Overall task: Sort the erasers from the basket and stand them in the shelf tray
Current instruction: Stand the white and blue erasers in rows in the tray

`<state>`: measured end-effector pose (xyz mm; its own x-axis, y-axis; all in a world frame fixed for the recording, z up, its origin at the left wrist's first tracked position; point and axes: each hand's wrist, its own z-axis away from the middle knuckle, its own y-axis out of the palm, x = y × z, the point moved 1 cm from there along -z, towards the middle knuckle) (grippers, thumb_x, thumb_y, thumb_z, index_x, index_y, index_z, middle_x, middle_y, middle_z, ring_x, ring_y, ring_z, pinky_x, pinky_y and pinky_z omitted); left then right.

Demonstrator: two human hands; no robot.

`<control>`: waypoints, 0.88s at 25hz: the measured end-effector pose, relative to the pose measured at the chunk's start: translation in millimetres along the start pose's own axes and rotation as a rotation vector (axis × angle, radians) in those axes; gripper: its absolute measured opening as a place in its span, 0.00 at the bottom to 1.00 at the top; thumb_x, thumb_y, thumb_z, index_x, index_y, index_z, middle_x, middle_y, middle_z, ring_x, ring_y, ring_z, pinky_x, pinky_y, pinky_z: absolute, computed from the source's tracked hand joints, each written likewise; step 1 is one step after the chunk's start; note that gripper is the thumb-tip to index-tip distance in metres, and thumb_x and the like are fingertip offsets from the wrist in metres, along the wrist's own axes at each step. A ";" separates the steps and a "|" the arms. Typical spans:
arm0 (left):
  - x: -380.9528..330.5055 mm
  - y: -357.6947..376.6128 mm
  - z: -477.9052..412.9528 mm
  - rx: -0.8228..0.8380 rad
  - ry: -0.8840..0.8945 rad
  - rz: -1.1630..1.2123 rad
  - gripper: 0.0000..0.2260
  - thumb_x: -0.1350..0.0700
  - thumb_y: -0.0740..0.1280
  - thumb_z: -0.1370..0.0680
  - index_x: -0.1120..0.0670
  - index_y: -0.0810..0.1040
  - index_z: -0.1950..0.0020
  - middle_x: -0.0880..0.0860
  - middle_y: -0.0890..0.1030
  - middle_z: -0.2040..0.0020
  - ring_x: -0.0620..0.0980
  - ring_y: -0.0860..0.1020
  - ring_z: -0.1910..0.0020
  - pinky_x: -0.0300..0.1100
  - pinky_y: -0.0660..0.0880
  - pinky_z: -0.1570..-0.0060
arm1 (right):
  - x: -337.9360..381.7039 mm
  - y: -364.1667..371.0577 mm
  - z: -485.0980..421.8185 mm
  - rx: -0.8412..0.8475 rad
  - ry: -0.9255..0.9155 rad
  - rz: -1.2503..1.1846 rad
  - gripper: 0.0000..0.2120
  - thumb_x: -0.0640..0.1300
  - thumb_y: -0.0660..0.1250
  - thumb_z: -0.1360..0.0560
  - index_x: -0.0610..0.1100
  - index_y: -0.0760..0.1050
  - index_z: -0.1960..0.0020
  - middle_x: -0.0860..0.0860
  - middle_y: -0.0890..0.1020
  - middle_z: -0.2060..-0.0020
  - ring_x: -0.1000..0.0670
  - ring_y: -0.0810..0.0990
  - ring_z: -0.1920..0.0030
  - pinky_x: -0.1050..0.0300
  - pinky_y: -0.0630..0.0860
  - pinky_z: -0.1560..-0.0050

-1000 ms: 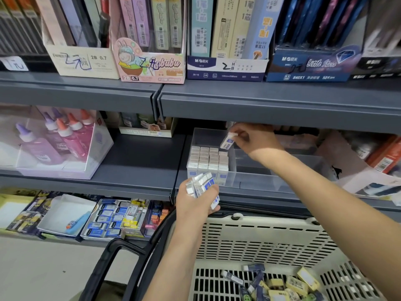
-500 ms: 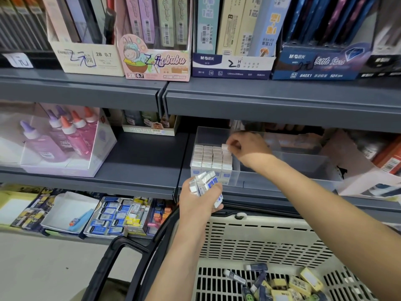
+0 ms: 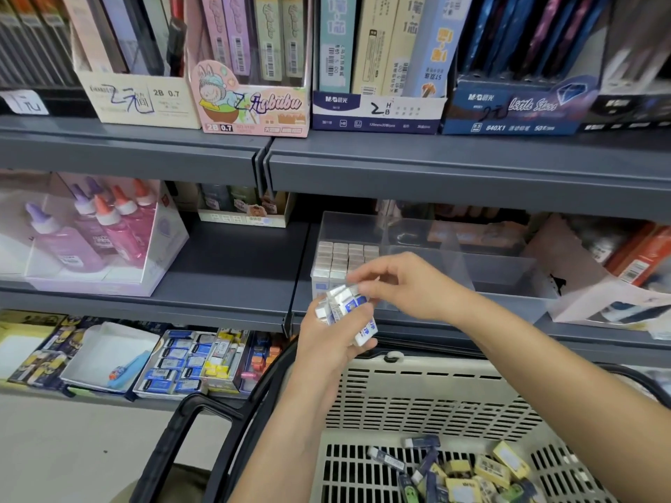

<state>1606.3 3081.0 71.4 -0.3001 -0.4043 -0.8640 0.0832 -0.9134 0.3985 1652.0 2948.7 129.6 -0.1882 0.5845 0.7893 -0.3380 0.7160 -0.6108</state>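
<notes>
**Above the basket [image 3: 417,404], a bunch of erasers [image 3: 346,303] between two hands**

Just before the front edge of the middle shelf [image 3: 232,255], we see the left hand [image 3: 326,346] raised over the far rim of the basket. Its fingers and thumb are curled round the bunch of erasers, white pieces with blue print, which stand out of the fist at different angles.

The right hand [image 3: 410,285] comes from the right side, and its bent fingertips touch the top of the bunch. The view is a little blurred there, so we cannot tell whether they pinch one piece or only touch it.

Behind both hands the clear shelf tray [image 3: 508,281] sits on the right part of the middle shelf, near its front edge. At the left end of this tray the standing erasers [image 3: 341,255] are upright in tight rows, touching each other. The rest of the tray shows only its clear walls.

On the floor of the basket, near the bottom edge of the view, loose erasers [image 3: 468,473] lie in a heap, yellow and dark blue ones mixed.

At the left end of the middle shelf, glue bottles [image 3: 109,230] stand in a clear display box.
</notes>
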 end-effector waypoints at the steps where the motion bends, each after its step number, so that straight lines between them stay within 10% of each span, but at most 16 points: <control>1: 0.0 0.8 1.2 0.024 -0.007 0.011 0.15 0.61 0.72 0.29 0.54 0.75 0.44 0.52 0.84 0.58 0.46 0.83 0.60 0.39 0.78 0.65 | 1.4 -0.2 3.5 0.014 0.009 -0.009 0.06 0.41 0.67 0.25 0.48 0.80 0.51 0.52 0.84 0.58 0.52 0.82 0.59 0.62 0.78 0.53; 10: 2.3 0.8 3.1 0.027 -0.070 0.025 0.15 0.62 0.72 0.28 0.60 0.75 0.43 0.55 0.83 0.56 0.48 0.83 0.58 0.39 0.78 0.67 | -10.7 -27.3 7.4 -0.275 0.177 -0.279 0.01 0.39 0.68 0.27 0.44 0.77 0.56 0.53 0.84 0.70 0.56 0.82 0.67 0.66 0.74 0.73; 14: 2.9 -1.7 0.3 -0.032 -0.047 0.003 0.14 0.62 0.72 0.28 0.56 0.74 0.45 0.55 0.81 0.55 0.49 0.81 0.56 0.39 0.78 0.66 | -14.7 -46.7 -8.4 -0.570 0.225 -0.031 0.07 0.38 0.68 0.29 0.49 0.75 0.60 0.52 0.80 0.69 0.48 0.81 0.63 0.64 0.75 0.65; 17: 2.3 -2.5 -0.8 -0.035 -0.036 0.008 0.14 0.62 0.72 0.28 0.54 0.74 0.46 0.54 0.81 0.56 0.49 0.81 0.57 0.39 0.78 0.65 | -12.6 -37.7 -12.4 -0.498 0.158 0.353 0.10 0.42 0.67 0.28 0.51 0.78 0.49 0.55 0.77 0.66 0.50 0.77 0.62 0.64 0.71 0.63; 22: 3.5 -2.7 -1.2 -0.040 -0.028 0.009 0.15 0.62 0.72 0.29 0.54 0.74 0.45 0.54 0.81 0.54 0.50 0.81 0.55 0.38 0.78 0.65 | -8.3 -33.7 -10.6 -0.493 0.165 0.507 0.03 0.46 0.68 0.30 0.48 0.77 0.58 0.52 0.78 0.65 0.49 0.76 0.63 0.62 0.69 0.63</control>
<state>1606.3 3082.0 67.0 -0.3261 -0.4113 -0.8512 0.1235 -0.9112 0.3930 1674.7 2923.7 143.0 -0.0573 0.9123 0.4056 0.2160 0.4080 -0.8871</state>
